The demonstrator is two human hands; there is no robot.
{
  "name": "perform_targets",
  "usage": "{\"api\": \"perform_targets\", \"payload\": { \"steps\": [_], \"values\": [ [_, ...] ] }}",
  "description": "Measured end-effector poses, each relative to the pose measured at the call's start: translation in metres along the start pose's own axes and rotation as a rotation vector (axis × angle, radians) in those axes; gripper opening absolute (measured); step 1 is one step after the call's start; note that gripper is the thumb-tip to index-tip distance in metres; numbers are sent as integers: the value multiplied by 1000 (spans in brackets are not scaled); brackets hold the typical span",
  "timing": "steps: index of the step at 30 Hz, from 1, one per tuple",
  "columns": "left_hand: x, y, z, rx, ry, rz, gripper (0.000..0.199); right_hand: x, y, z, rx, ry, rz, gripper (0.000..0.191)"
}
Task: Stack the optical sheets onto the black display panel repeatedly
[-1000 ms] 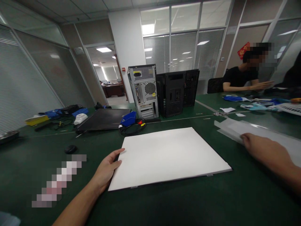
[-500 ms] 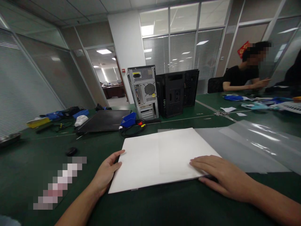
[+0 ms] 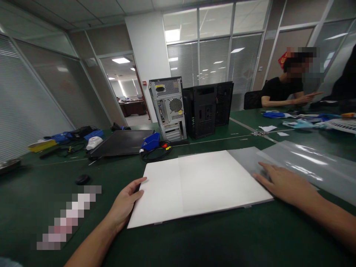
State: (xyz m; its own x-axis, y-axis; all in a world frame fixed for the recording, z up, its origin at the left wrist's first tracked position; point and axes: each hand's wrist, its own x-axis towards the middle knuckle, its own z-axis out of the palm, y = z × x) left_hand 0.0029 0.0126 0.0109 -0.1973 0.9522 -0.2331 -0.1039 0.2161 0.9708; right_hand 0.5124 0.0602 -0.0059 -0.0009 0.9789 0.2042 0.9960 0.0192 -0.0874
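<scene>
A flat white panel lies on the green table in front of me. My left hand grips its left edge, the thumb lying on top; the fingers beneath are partly hidden. Over the middle and right of the panel lies a thin translucent sheet, which looks grey where it passes the panel's right edge. My right hand is open over this grey part, fingers stretched out, just right of the panel. Another clear glossy sheet extends to the right under and beyond that hand.
Two computer cases, one silver and one black, stand behind the panel. A dark flat screen and a blue plug-like item lie left of them. A black mouse is at left. Across the table sits a person.
My right hand has left the panel's front edge and moved right and away from me, over the grey sheet. The translucent sheet's left edge has shifted left across the panel.
</scene>
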Motion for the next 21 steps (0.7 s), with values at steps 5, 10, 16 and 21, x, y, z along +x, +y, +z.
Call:
{"api": "perform_targets", "payload": {
  "steps": [5,10,16,21],
  "values": [
    [-2,2,1,-1,-5,-15,55,-9,-28,-4,126,5,-196,62],
    [0,0,0,-6,-7,-6,54,-7,-27,2,79,33,-169,66],
    [1,0,-1,-6,6,-2,54,-7,-22,7,160,-47,-222,64],
    [-1,2,2,-3,17,-18,56,-11,-33,0,213,-56,-351,60]
  ]
}}
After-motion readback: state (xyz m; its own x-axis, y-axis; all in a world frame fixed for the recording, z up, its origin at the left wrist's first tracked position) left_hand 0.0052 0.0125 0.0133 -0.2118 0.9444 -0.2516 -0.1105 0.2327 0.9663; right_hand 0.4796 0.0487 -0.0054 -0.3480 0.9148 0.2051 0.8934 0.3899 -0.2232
